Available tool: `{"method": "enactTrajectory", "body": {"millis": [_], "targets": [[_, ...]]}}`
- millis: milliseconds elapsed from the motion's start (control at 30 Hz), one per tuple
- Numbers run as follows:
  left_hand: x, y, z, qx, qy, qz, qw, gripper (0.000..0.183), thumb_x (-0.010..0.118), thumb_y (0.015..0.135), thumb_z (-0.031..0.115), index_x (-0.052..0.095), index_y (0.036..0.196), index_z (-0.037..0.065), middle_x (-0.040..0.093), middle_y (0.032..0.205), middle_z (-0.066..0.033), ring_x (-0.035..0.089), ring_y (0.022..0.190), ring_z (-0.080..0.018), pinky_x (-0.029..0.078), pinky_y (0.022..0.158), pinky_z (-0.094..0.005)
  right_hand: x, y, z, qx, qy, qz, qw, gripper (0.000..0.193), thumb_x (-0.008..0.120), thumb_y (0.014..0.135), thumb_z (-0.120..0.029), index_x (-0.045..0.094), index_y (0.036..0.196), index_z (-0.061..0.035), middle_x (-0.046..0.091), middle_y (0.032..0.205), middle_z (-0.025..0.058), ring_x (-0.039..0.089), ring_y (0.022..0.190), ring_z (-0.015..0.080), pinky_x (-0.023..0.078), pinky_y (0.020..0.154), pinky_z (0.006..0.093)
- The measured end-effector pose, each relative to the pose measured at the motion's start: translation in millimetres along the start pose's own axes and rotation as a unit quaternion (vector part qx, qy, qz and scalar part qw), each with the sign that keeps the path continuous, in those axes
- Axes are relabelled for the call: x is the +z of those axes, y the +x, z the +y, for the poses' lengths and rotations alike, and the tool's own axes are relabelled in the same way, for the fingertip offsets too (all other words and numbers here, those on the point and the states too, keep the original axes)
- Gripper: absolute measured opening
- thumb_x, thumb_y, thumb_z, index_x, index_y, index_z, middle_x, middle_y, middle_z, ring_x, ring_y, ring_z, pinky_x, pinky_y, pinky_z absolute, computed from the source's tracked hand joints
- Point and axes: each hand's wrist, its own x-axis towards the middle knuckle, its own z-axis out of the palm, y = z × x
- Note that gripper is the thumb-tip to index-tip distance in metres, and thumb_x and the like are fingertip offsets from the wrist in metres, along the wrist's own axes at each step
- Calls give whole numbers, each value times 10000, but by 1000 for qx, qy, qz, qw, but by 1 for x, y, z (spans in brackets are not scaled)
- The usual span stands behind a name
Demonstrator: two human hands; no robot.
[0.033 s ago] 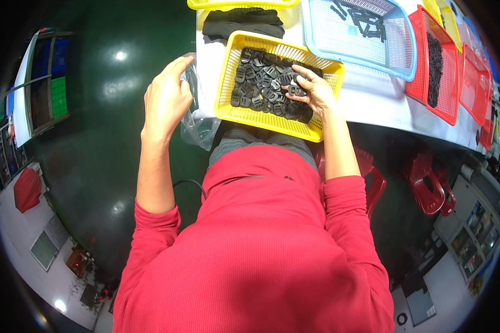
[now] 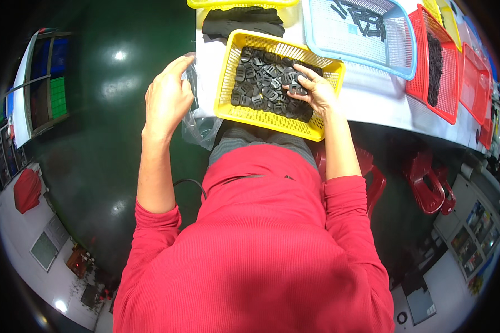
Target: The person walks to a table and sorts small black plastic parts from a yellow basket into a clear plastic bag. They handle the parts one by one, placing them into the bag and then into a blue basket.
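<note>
Your left hand [image 2: 168,105] is closed at the upper edge of a clear plastic bag [image 2: 203,131]; its fingertips are partly hidden. The bag hangs beside the table's left edge, its lower part near your lap. Your right hand [image 2: 320,93] is over the right half of the yellow basket [image 2: 269,120], grasping a small cluster of black buckles [image 2: 296,89] between thumb and fingers; the exact count cannot be told. The loose buckles [image 2: 254,84] lie heaped in the same basket, in mixed orientations, most of them with 2 slots showing.

The yellow basket stands at the near edge of the white-covered table [image 2: 366,102], in front of you. Beyond it lies dark folded cloth [image 2: 241,23]. Just beside it, to the right, is 1 light-blue basket [image 2: 372,65] containing dark strips [image 2: 366,23]. Farther right, 1 red basket [image 2: 419,55] holds a dark heap [image 2: 434,69].
</note>
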Motion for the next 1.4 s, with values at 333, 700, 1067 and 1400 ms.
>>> {"method": "enactTrajectory", "body": {"millis": [333, 700, 1067, 1400], "targets": [[13, 5, -9, 54, -30, 27, 998, 397, 426, 745, -2, 584, 1103, 67, 588, 1134, -104, 572, 1013, -293, 448, 874, -362, -8, -12, 10, -18, 101, 31, 994, 350, 481, 888, -38, 440, 1235, -16, 543, 1110, 178, 586, 979, 302, 524, 841, 389], [10, 5, -13, 51, -42, -2, 998, 448, 415, 726, -20, 578, 1132, 77, 581, 1163, -93, 574, 1037, -262, 432, 901, -330, 1, -23, 8, 9, 262, -12, 965, 252, 647, 823, -292, 531, 828, -68, 512, 731, 46, 484, 581, 95, 354, 379, 173], [11, 4, -16, 44, -53, -11, 998, 448, 420, 728, -23, 577, 1135, 79, 574, 1175, -97, 563, 1057, -262, 432, 905, -327, 43, 14, 34, -162, -673, 317, 649, 493, 742, 657, -384, 600, 1039, -106, 643, 945, 132, 622, 877, 291, 484, 770, 392], [13, 3, -13, 46, -49, -22, 997, 435, 430, 737, -10, 576, 1137, 79, 567, 1188, -89, 567, 1050, -259, 434, 903, -327, 40, 15, 22, -87, -616, 319, 715, 474, 765, 638, -364, 612, 1010, -114, 644, 963, 131, 616, 915, 286, 472, 789, 387]]}}
